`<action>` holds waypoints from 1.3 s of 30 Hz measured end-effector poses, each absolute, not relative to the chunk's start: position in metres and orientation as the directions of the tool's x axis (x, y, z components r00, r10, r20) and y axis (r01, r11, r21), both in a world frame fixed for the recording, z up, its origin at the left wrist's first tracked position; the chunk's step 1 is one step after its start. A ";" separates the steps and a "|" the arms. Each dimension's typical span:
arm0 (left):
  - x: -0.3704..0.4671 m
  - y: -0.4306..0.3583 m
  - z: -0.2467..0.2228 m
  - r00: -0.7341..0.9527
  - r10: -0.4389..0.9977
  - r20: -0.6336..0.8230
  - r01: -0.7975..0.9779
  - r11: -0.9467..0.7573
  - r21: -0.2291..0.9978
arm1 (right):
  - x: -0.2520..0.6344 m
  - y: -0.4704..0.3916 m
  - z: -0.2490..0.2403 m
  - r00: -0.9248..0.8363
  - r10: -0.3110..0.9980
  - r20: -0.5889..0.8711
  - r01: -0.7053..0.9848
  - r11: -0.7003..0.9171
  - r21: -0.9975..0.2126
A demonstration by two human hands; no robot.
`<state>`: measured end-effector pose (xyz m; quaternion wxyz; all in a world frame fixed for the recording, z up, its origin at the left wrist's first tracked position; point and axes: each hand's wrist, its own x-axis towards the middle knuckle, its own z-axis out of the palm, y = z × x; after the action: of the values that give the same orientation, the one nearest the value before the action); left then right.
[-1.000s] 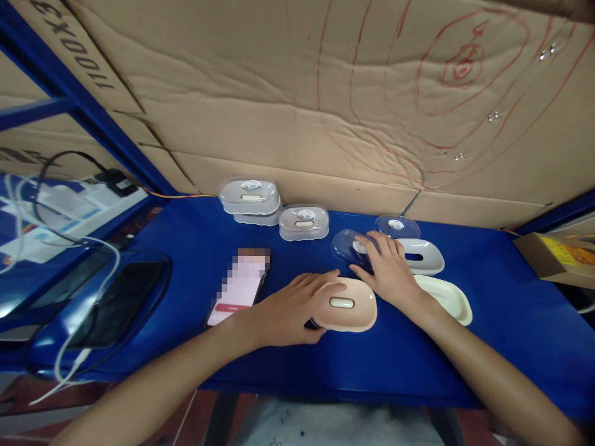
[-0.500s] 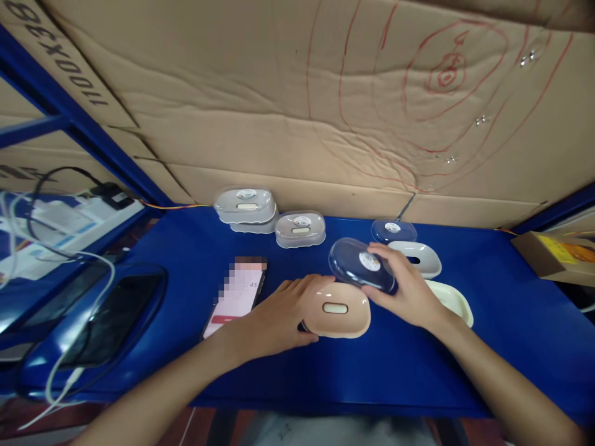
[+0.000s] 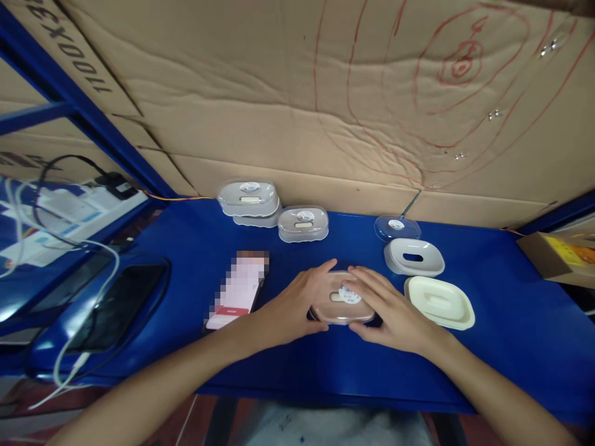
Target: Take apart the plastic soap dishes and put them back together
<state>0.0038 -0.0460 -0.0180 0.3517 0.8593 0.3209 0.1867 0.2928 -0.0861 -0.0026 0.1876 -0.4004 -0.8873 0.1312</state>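
A pink oval soap box (image 3: 331, 313) with a slot in its middle is between my two hands over the blue table. My left hand (image 3: 297, 303) wraps its left side, thumb in front and fingers behind. A clear lid (image 3: 349, 293) with a round white sticker lies over the pink box. My right hand (image 3: 388, 303) grips the lid's right side, fingers on the far edge and thumb at the near edge. Whether the lid is fully seated I cannot tell. Right of that hand lie a cream soap dish base (image 3: 439, 301) and a white slotted tray (image 3: 430, 259).
Another clear lid (image 3: 388, 230) lies at the back right. Lidded soap boxes (image 3: 303, 225) stand at the back, with a stacked pair (image 3: 248, 199) to their left. A phone (image 3: 242, 285) lies left of my hands. Cables and a power strip (image 3: 69, 223) crowd the left side.
My right hand has brought the clear lid left and down onto the pink soap box. My left hand has kept its hold on the box.
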 end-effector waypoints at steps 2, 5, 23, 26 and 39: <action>0.004 -0.046 -0.018 0.723 0.684 0.091 0.423 -0.543 0.726 | 0.290 -0.087 -0.001 -0.618 0.749 0.239 0.658 0.659 -0.365; 0.003 -0.046 -0.018 0.725 0.686 0.069 0.439 -0.537 0.721 | 0.289 -0.088 0.002 -0.617 0.756 0.219 0.664 0.649 -0.371; 0.008 -0.052 -0.007 0.706 0.702 0.088 0.497 -0.580 0.645 | 0.296 -0.086 0.007 -0.583 0.792 0.183 0.731 0.609 -0.309; 0.009 -0.049 -0.006 0.651 0.748 0.130 0.593 -0.607 0.528 | 0.303 -0.075 0.004 -0.529 0.801 0.280 0.795 0.583 -0.167; 0.002 0.031 0.009 0.437 0.886 0.157 0.886 -0.454 0.093 | 0.292 0.013 0.008 -0.447 0.840 0.307 0.869 0.489 -0.071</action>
<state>0.0021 0.0306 0.0093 -0.0017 0.8476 0.5227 0.0915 0.2919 0.0135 0.0084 0.1524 -0.5031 -0.8493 -0.0483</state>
